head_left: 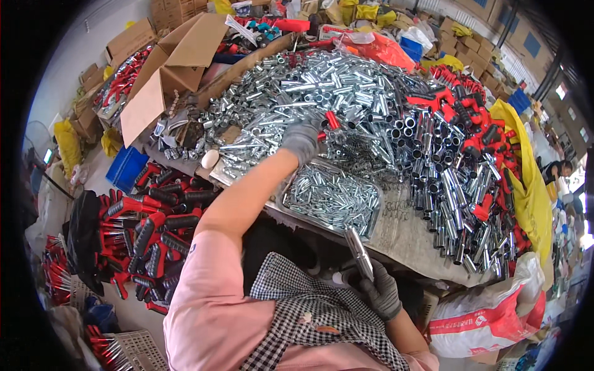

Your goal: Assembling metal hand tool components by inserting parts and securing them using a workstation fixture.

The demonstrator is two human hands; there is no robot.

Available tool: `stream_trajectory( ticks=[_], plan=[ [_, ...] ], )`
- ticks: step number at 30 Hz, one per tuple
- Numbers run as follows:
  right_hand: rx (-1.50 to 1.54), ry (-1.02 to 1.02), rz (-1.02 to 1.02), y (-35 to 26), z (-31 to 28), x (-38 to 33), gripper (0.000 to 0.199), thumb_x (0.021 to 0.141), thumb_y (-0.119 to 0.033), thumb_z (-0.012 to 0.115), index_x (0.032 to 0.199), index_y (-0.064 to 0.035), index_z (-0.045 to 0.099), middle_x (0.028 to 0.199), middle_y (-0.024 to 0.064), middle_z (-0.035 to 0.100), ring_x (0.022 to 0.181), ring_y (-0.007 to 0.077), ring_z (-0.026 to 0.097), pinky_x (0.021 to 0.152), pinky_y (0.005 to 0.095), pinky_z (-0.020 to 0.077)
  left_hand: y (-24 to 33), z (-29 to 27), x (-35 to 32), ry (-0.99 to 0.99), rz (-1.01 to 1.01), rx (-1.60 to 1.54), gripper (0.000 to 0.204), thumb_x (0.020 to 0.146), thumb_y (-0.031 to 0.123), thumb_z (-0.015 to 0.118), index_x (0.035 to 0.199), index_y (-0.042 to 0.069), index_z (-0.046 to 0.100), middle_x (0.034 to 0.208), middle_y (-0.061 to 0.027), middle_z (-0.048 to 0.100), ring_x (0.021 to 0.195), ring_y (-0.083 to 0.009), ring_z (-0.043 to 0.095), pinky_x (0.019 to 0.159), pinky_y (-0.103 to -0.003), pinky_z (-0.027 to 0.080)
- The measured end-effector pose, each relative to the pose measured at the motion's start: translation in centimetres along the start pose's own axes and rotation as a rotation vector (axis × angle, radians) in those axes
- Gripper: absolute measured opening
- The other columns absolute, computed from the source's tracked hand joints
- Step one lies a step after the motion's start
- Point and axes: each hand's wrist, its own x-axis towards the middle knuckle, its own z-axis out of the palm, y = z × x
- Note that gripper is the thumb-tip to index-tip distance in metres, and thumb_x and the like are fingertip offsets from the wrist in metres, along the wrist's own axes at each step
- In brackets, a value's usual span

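Observation:
My left hand [302,140], in a grey glove, reaches out over the big heap of shiny metal tubes [346,93] and grips a small red-handled part [332,120] at the heap's edge. My right hand [380,292], also gloved, stays low near my lap, closed around a silver metal tube [359,250] that points up toward the table edge. Between the two hands lies a metal tray [291,199] filled with several small silver pins.
Red-and-black handles [467,117] are piled at the heap's right. Finished red-and-black tools [148,229] fill the floor at my left. Open cardboard boxes [179,62], a blue crate [125,166], a yellow sheet [533,191] and a white-and-red sack [489,315] surround the table.

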Motion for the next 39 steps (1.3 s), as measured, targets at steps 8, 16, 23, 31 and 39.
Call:
stream_trajectory(
  ticks=[8,16,23,31,39],
  plan=[
    [0.282,-0.008,0.031,0.1,0.9,-0.7,0.057,0.090,-0.031,0.062,0.131,0.0026,0.042,0.104,0.0102,0.062,0.096,0.0163,0.058,0.086,0.0318,0.0472,-5.7,4.8,5.5,0.046,0.003,-0.429,0.040,0.076,0.034,0.068,0.103,0.006,0.063,0.097,-0.0179,0.066,0.088,-0.0319,0.065,0.073,-0.039,0.052],
    [0.675,0.006,0.150,-1.6,0.8,0.1,0.062,0.086,-0.037,0.067,0.131,-0.0001,0.045,0.086,0.0057,0.061,0.067,0.0075,0.052,0.058,0.0196,0.0418,0.8,1.3,-7.7,-0.493,0.306,-2.497,0.042,0.083,0.016,0.066,0.120,0.001,0.052,0.112,-0.0153,0.060,0.103,-0.0293,0.060,0.087,-0.046,0.052],
    [0.761,-0.048,0.080,-3.7,1.9,-0.7,0.059,0.088,-0.034,0.064,0.132,-0.0006,0.044,0.091,0.0027,0.056,0.072,0.0085,0.049,0.064,0.0226,0.0401,3.9,-0.4,-12.7,-0.517,0.350,-2.576,0.053,0.082,0.009,0.065,0.131,0.003,0.045,0.120,-0.0192,0.056,0.106,-0.0349,0.059,0.095,-0.051,0.049],
    [0.699,0.100,0.058,-4.2,1.2,-1.9,0.059,0.087,-0.041,0.064,0.126,0.0007,0.047,0.074,0.0009,0.054,0.051,0.0046,0.043,0.047,0.0183,0.0351,6.4,-0.6,-15.3,-0.451,0.147,-2.258,0.036,0.081,0.015,0.064,0.114,0.003,0.054,0.097,-0.0155,0.065,0.069,-0.0182,0.061,0.049,-0.024,0.046],
    [0.547,-0.054,0.132,-3.9,-0.9,-2.4,0.060,0.090,-0.033,0.062,0.134,0.0012,0.041,0.105,0.0066,0.060,0.093,0.0141,0.053,0.082,0.0283,0.0415,5.7,-2.0,-17.6,-0.370,0.130,-1.686,0.036,0.078,0.017,0.075,0.108,0.001,0.062,0.089,-0.0063,0.065,0.068,-0.0107,0.061,0.053,-0.020,0.047]
  ],
)
